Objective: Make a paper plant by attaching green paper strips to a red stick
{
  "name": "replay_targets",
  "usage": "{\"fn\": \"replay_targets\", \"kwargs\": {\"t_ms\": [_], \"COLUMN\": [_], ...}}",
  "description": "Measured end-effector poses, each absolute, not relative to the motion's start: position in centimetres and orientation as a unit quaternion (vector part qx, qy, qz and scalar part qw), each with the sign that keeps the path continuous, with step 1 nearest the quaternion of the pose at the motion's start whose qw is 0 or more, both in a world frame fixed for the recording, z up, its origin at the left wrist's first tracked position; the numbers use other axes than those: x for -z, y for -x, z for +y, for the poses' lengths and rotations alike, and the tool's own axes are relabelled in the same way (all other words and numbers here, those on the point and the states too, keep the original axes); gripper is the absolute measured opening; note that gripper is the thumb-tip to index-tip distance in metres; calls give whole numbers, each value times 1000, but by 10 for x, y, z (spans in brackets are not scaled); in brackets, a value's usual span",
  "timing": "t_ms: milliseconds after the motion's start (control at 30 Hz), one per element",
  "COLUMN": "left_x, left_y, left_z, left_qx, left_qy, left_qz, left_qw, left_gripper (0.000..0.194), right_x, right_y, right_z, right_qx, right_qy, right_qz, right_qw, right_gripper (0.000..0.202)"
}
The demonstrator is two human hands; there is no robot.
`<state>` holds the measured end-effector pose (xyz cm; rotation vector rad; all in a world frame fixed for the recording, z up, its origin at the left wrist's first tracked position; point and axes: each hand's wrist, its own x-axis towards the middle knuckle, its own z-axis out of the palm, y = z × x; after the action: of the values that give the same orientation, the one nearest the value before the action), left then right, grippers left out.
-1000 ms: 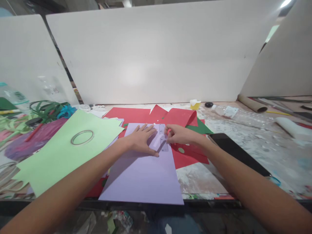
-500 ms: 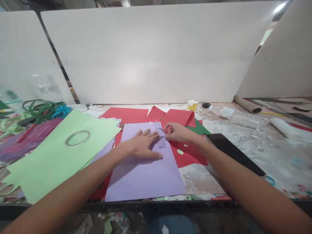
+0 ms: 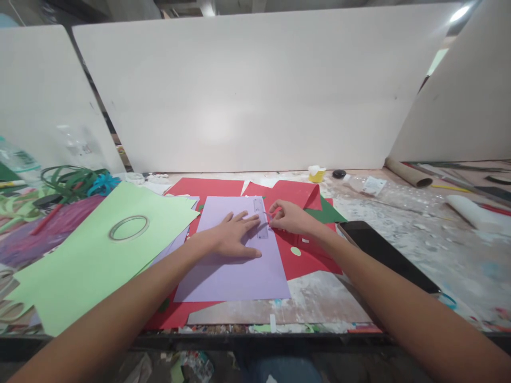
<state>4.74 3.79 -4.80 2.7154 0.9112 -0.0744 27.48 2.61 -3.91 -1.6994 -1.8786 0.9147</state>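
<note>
My left hand (image 3: 236,235) lies flat with fingers spread on a purple sheet of paper (image 3: 227,279). Its fingertips press on a small clear ruler (image 3: 262,229) near the sheet's right edge. Just right of the ruler, my right hand (image 3: 288,215) is pinched, thumb against fingers. A thin sliver shows at its fingertips; its kind is too small to make out. Red paper (image 3: 303,260) spreads beneath the purple sheet, with a small pale green disc (image 3: 295,251) on it.
Pale green sheets (image 3: 80,260) carrying a roll of tape (image 3: 128,219) lie at left, by green strips (image 3: 66,178). A black phone (image 3: 387,255) rests under my right forearm. Behind are a yellow tub (image 3: 316,174), a cardboard tube (image 3: 409,173) and a white panel (image 3: 255,96).
The purple sheet has shifted away from the table's front edge, baring grey surface below it. Both hands stay nearly in place, the left still flat, the right still pinched.
</note>
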Motion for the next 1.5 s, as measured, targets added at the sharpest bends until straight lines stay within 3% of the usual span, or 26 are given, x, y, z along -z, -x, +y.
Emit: {"fn": "replay_targets", "kwargs": {"t_ms": [367,600,833,1067,1167,1333,1500], "left_x": [42,63,59,52,41,35,51], "left_y": [-60,-64,-63,-55,-55,-62,-61], "left_z": [5,10,24,13,2,-5,0], "left_qx": [-86,-69,-46,-45,-47,-76,-76], "left_qy": [-945,-930,-934,-939,-944,-941,-935], "left_qz": [304,357,350,335,319,318,340], "left_qw": [87,61,48,70,70,81,73], "left_gripper": [53,76,77,83,77,52,84], "right_x": [41,34,41,39,40,43,43], "right_y": [-279,-285,-278,-278,-279,-279,-279], "right_z": [29,28,29,28,29,31,31], "right_qx": [-373,-406,-360,-356,-362,-372,-371], "right_qy": [592,571,589,594,592,586,592], "right_qz": [-670,-692,-687,-688,-687,-683,-681], "right_qw": [249,175,228,217,215,225,219], "right_gripper": [30,40,32,29,29,30,30]}}
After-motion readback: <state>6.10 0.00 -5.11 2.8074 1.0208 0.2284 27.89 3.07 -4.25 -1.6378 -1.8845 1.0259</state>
